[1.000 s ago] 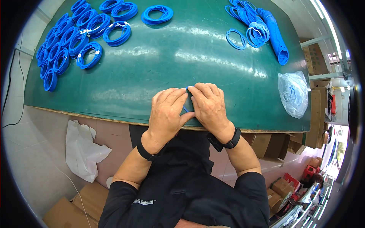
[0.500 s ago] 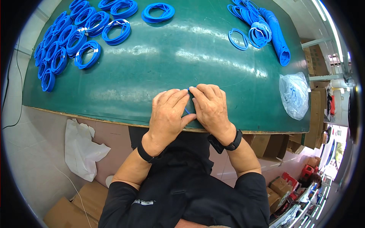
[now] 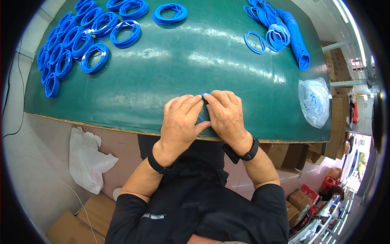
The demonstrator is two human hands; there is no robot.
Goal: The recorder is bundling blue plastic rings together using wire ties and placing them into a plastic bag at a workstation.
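And here we are at the near edge of the green bench [image 3: 142, 81], around the middle of its length, where everything is happening. The left hand [image 3: 178, 120] and the right hand [image 3: 225, 114] come together almost tip to tip, and between them is the blue strip [image 3: 205, 94]! Only a bit of it peeks out at the fingertips, plus a thin stretch lower down between the palms; the rest is hidden. Both hands look to be grasping it, fingers curled, left thumb reaching across toward the right hand. How hard they press, I can't tell.

Form matters here, I'd say: an even pinch from both sides, wrists low and steady, and the strip lying flat without a twist. Squeeze too hard and it could kink; too loosely and it could spring open.

Around the bench, blue coils [image 3: 106, 25] crowd the far left corner, with a lone coil [image 3: 170, 21] out by the far edge. Toward the far right corner lies a bundle of blue loops [image 3: 264, 16], a single loop [image 3: 256, 51] just beside it, and a long blue roll [image 3: 293, 38] on its other side. Further down the right edge, well apart from the hands, sits a clear plastic bag [image 3: 315, 105].
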